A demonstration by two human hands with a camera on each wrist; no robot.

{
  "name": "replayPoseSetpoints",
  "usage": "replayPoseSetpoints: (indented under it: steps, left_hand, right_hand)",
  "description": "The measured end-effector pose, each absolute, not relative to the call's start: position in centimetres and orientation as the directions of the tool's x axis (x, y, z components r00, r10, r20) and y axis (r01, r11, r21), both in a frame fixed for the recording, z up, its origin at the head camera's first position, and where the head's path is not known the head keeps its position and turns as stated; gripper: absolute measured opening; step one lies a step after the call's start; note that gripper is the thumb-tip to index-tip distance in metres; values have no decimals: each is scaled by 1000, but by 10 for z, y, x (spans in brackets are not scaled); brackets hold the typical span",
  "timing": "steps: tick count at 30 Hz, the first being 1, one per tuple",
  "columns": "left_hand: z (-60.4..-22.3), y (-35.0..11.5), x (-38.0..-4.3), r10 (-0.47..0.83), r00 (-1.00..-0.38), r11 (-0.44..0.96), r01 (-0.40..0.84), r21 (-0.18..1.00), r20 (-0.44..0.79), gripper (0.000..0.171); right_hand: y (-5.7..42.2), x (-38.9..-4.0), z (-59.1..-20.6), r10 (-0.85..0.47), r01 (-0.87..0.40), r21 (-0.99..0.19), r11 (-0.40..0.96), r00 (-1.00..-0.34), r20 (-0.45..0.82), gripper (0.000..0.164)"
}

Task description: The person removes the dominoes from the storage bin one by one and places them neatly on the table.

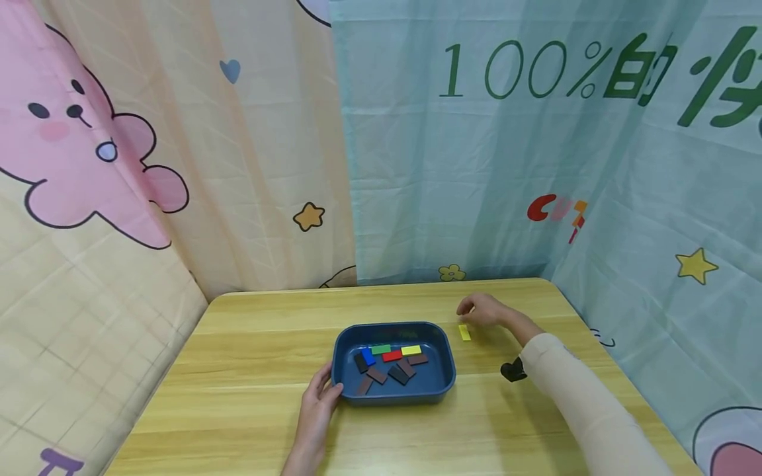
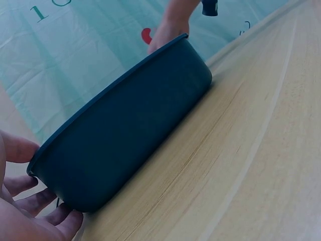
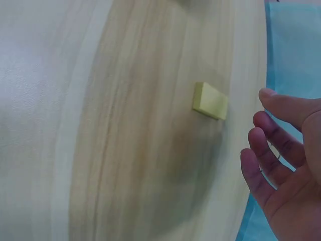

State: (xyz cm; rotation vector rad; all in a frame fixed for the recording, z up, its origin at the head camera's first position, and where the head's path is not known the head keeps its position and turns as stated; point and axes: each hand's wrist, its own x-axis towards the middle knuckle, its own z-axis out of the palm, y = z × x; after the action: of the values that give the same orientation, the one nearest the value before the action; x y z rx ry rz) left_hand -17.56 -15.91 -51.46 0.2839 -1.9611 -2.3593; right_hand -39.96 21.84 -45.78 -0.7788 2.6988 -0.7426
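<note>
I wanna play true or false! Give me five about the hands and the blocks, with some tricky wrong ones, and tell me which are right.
1. The left hand grips the blue tray. True.
2. A yellow block lies on the table, outside the blue tray. True.
3. That yellow block is being held. False: the right wrist view shows a gap between it and the right hand.
4. Nothing in the blue tray is red. False: a red block lies in it.
5. A green block is inside the blue tray. True.
</note>
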Motion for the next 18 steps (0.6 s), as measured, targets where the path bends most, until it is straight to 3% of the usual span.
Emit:
replayPoseSetpoints:
  steps: [18]
  left_hand:
    - [-513,-161,-177,-166,-980,-183,-77,980,-108,55]
  right_hand:
    - [180,-399,-416,-665,-516,-550,657,-741,-99,23]
